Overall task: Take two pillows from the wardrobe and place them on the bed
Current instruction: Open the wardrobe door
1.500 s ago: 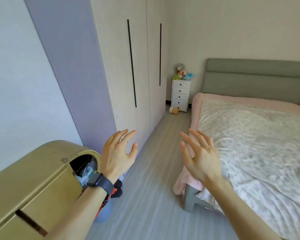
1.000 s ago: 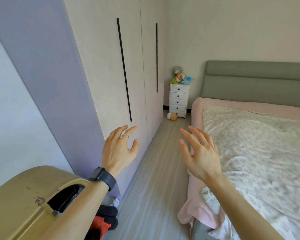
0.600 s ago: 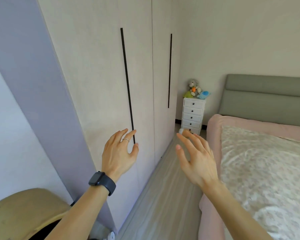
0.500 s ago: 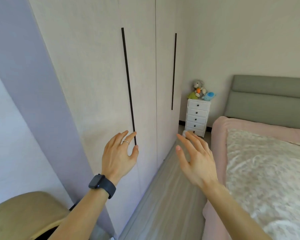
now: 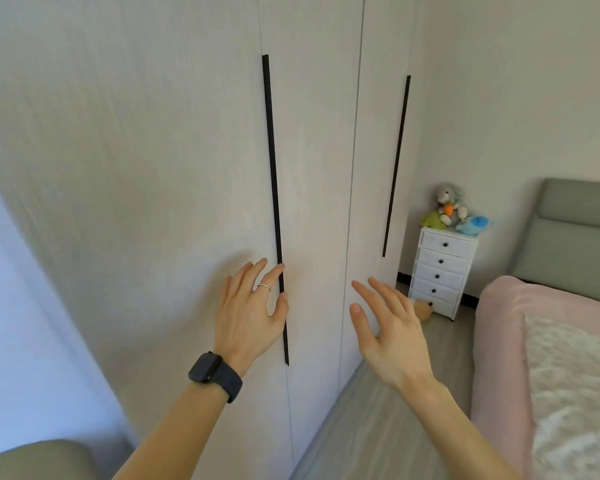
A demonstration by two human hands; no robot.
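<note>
Two black strip handles (image 5: 272, 168) on pale, closed wardrobe (image 5: 146, 161) | left hand (image 5: 248, 318), right hand (image 5: 392, 341): fingers (image 5: 263, 283) spread, empty

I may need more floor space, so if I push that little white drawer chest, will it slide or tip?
The white drawer chest looks tall and narrow, so a high push would probably tip it. Pushed low, it may slide on the smooth floor. The plush toys sitting loose on top would likely tumble off.

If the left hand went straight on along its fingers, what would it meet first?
The left hand would likely meet the pale wood-grain wardrobe door beside its long black vertical handle strip; depth is unclear.
</note>
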